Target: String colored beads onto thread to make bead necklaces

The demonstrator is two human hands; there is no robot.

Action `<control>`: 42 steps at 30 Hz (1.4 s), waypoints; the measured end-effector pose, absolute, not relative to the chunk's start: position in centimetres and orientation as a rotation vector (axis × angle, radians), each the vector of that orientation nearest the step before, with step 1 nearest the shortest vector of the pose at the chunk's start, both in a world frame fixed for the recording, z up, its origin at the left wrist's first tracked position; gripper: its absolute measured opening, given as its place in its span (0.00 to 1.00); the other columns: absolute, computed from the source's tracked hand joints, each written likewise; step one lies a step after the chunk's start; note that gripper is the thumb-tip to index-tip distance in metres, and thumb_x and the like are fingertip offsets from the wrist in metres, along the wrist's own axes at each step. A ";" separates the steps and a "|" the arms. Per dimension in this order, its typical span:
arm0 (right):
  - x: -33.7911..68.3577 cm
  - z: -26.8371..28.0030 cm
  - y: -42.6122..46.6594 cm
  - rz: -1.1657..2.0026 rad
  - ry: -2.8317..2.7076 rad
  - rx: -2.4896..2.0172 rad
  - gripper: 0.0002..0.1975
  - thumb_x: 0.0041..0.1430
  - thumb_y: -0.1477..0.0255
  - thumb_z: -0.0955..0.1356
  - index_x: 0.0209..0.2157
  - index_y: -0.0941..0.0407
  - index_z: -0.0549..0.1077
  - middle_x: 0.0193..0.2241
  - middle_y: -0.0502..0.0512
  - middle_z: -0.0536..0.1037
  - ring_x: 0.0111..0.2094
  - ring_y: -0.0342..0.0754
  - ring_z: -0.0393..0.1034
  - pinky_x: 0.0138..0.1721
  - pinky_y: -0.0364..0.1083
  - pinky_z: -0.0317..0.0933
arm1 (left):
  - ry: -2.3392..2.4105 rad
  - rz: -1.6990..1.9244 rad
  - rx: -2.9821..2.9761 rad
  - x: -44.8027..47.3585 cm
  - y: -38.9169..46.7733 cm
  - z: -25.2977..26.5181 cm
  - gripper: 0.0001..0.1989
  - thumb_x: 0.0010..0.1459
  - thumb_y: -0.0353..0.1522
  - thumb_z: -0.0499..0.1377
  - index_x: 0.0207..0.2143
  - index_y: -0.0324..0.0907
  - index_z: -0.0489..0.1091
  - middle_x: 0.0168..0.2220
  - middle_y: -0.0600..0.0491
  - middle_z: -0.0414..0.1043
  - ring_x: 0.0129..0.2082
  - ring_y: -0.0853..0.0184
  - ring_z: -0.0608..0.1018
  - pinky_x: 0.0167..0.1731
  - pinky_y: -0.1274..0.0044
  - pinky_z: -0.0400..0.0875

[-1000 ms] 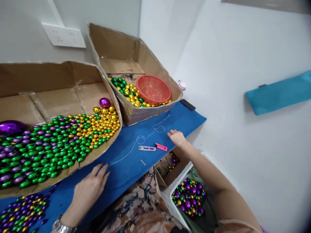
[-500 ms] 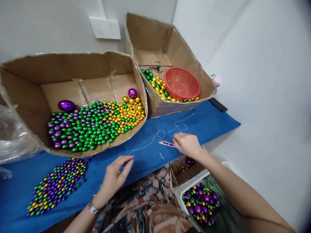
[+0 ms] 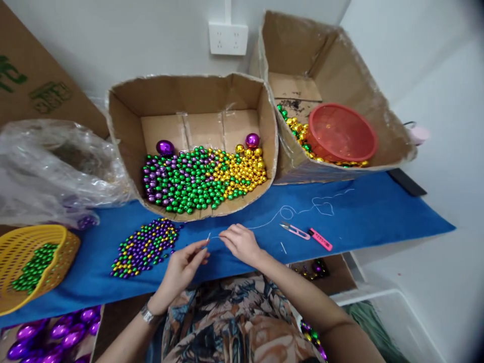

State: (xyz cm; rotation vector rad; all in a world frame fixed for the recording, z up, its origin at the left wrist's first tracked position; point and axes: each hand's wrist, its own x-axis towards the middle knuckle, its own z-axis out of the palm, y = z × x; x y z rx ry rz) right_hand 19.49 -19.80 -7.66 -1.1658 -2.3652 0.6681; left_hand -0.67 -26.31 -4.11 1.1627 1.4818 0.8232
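My left hand (image 3: 187, 264) is closed in a pinch, a thin white tip standing up from its fingertips. My right hand (image 3: 244, 245) pinches the white thread (image 3: 264, 225) just to the right, and a short stretch of thread spans the small gap between both hands. From my right hand the thread runs in loose loops over the blue cloth (image 3: 242, 206). Pink thread snips (image 3: 295, 231) lie to the right, beside a pink, black-ended object (image 3: 320, 239) like a lighter. A short white stick-like piece (image 3: 283, 247) lies nearer the edge.
A cardboard box (image 3: 192, 217) of green, gold and purple beads stands behind my hands. Another box (image 3: 313, 175) holds a red basin (image 3: 342, 132). Mixed beads (image 3: 145, 249) lie piled left, near a yellow basket (image 3: 68, 252) and a plastic bag (image 3: 56, 171).
My right hand has left the snips and come left beside my left hand, now pinching thread. The pink black-ended object has come into sight. The view has swung left.
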 end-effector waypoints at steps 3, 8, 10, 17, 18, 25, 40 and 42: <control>17.8 -9.2 -19.6 0.469 -2.529 -1.271 0.11 0.65 0.64 0.64 0.41 0.51 0.76 0.36 0.56 0.76 0.40 0.50 0.66 0.37 0.45 0.60 | 1.506 0.876 1.106 -1.8 -26.8 -4.6 0.19 0.55 0.42 0.61 0.44 0.39 0.74 0.32 0.47 0.79 0.32 0.61 0.80 0.34 0.71 0.76; 16.8 -10.7 -20.1 0.208 -2.614 -1.245 0.06 0.64 0.69 0.65 0.36 0.52 0.75 0.35 0.55 0.75 0.40 0.50 0.63 0.36 0.46 0.57 | 1.476 0.937 1.051 -1.6 -27.2 -5.7 0.20 0.54 0.43 0.61 0.43 0.38 0.73 0.34 0.47 0.78 0.34 0.60 0.80 0.35 0.70 0.77; 16.8 -10.8 -20.3 0.166 -2.622 -1.213 0.06 0.64 0.72 0.65 0.34 0.52 0.75 0.33 0.54 0.75 0.39 0.49 0.63 0.36 0.45 0.57 | 1.479 0.952 1.023 -1.4 -27.2 -6.0 0.20 0.54 0.44 0.61 0.42 0.38 0.73 0.34 0.47 0.78 0.34 0.61 0.80 0.35 0.71 0.77; 16.8 -7.6 -21.0 0.679 -2.220 -1.124 0.06 0.64 0.73 0.63 0.34 0.55 0.71 0.35 0.54 0.76 0.40 0.46 0.68 0.43 0.44 0.61 | 1.522 1.010 0.969 -1.1 -27.4 -6.3 0.18 0.52 0.44 0.62 0.38 0.38 0.74 0.37 0.47 0.77 0.29 0.63 0.81 0.32 0.73 0.77; 16.7 -6.9 -21.2 0.796 -2.142 -1.102 0.06 0.63 0.74 0.63 0.33 0.55 0.70 0.36 0.53 0.76 0.39 0.45 0.70 0.43 0.43 0.62 | 1.514 1.018 0.980 -1.1 -27.4 -6.3 0.18 0.53 0.43 0.62 0.38 0.38 0.74 0.36 0.48 0.77 0.30 0.63 0.81 0.32 0.73 0.76; 15.9 -3.7 -22.1 1.074 -1.921 -1.160 0.04 0.59 0.76 0.64 0.31 0.55 0.70 0.30 0.50 0.78 0.31 0.43 0.72 0.32 0.40 0.62 | 1.474 1.039 1.105 -0.8 -27.6 -6.6 0.13 0.56 0.40 0.61 0.38 0.40 0.75 0.33 0.50 0.78 0.32 0.64 0.79 0.34 0.75 0.75; 15.9 -3.1 -22.4 1.054 -1.899 -1.131 0.05 0.58 0.76 0.64 0.29 0.54 0.68 0.31 0.51 0.78 0.34 0.43 0.73 0.35 0.41 0.62 | 1.545 1.067 1.298 -0.3 -27.5 -6.1 0.08 0.56 0.37 0.61 0.35 0.42 0.76 0.32 0.53 0.77 0.31 0.67 0.77 0.33 0.78 0.72; 15.9 -3.2 -22.4 1.050 -1.907 -1.128 0.05 0.58 0.76 0.64 0.28 0.54 0.68 0.32 0.51 0.78 0.34 0.43 0.73 0.36 0.41 0.62 | 1.541 1.067 1.304 -0.4 -27.6 -6.1 0.08 0.56 0.37 0.61 0.35 0.42 0.76 0.32 0.53 0.77 0.31 0.67 0.77 0.32 0.79 0.72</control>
